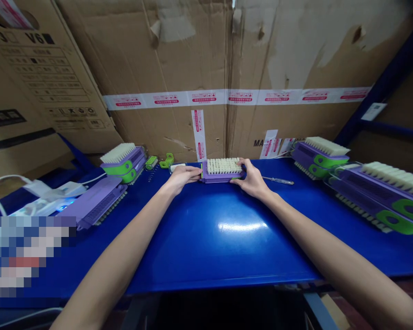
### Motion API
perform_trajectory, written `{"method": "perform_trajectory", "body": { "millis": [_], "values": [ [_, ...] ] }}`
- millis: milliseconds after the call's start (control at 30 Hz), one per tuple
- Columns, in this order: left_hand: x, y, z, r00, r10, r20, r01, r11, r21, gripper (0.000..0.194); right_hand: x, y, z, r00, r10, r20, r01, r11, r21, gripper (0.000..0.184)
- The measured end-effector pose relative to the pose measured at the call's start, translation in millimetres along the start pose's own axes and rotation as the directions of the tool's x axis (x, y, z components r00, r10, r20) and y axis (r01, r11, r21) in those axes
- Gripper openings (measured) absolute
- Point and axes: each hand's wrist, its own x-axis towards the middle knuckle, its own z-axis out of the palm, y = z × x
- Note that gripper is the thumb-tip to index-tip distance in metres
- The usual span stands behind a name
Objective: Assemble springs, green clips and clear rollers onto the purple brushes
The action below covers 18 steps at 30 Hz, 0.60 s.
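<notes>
A purple brush (pixel 223 178) with cream bristles on top lies near the back of the blue table. My right hand (pixel 253 180) grips its right end, thumb in front and fingers over the bristles. My left hand (pixel 184 178) is closed at its left end, fingers together against a narrow yellow-green edge. What the left fingertips hold there is partly hidden. Behind my left hand lies a white piece (pixel 176 167), mostly covered. Just left are a green bracket (pixel 167 160), a small green block (pixel 152 162) and a spring (pixel 153 174). Right of my right hand rests a screwdriver (pixel 282 181).
Stacked purple-and-green brushes stand at left (pixel 124 162) and right (pixel 321 158), with another pair (pixel 382 192) nearer. A purple casing (pixel 98 201) lies beside a white power strip (pixel 50 201) with cables. A tall cardboard wall (pixel 165 123) backs the table.
</notes>
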Motion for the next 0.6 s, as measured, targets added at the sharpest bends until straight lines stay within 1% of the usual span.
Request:
{"method": "perform_trajectory", "body": {
  "millis": [133,233,300,333,367,400,433,467,500,533,567,600],
  "values": [
    [2,-6,11.8,0.999,0.041,-0.001,-0.041,0.999,-0.014,0.010,0,-2,1,0.999,0.033,-0.016,-0.033,0.998,0.048,0.051],
    [3,-9,19.8,0.996,0.074,-0.050,-0.075,0.997,-0.016,0.010,1,-2,2,0.999,0.046,-0.020,-0.045,0.997,0.069,0.051],
    [2,-8,20.8,0.994,0.091,-0.062,-0.091,0.996,-0.004,0.012,1,-1,2,0.998,0.063,-0.021,-0.061,0.996,0.060,0.052],
    [2,-6,19.4,0.993,0.102,-0.066,-0.101,0.995,0.029,0.015,1,0,2,0.997,0.072,-0.022,-0.071,0.996,0.052,0.052],
    [2,-5,16.7,0.989,0.124,-0.081,-0.116,0.989,0.095,0.018,1,1,1,0.997,0.079,-0.026,-0.078,0.996,0.042,0.052],
    [2,-3,12.7,0.979,0.170,-0.109,-0.146,0.968,0.204,0.020,1,2,0,0.996,0.082,-0.031,-0.081,0.996,0.032,0.051],
    [1,-2,7.6,0.958,0.248,-0.141,-0.185,0.917,0.354,0.021,1,3,0,0.996,0.083,-0.037,-0.083,0.996,0.020,0.050],
    [1,-2,1.8,0.923,0.349,-0.159,-0.221,0.823,0.523,0.022,1,4,-1,0.996,0.084,-0.044,-0.083,0.996,0.007,0.049],
    [2,-3,-4.6,0.876,0.460,-0.148,-0.244,0.685,0.687,0.024,1,5,-2,0.995,0.084,-0.048,-0.085,0.996,-0.005,0.048],
    [2,-4,-11.1,0.830,0.547,-0.110,-0.241,0.530,0.813,0.027,2,6,-3,0.995,0.088,-0.051,-0.089,0.996,-0.016,0.047],
    [3,-7,-17.5,0.804,0.591,-0.068,-0.216,0.396,0.893,0.030,2,7,-4,0.994,0.096,-0.052,-0.097,0.995,-0.026,0.047],
    [4,-9,-23.3,0.800,0.598,-0.035,-0.180,0.296,0.938,0.034,2,8,-5,0.993,0.105,-0.052,-0.107,0.994,-0.033,0.047]
  ]
}}
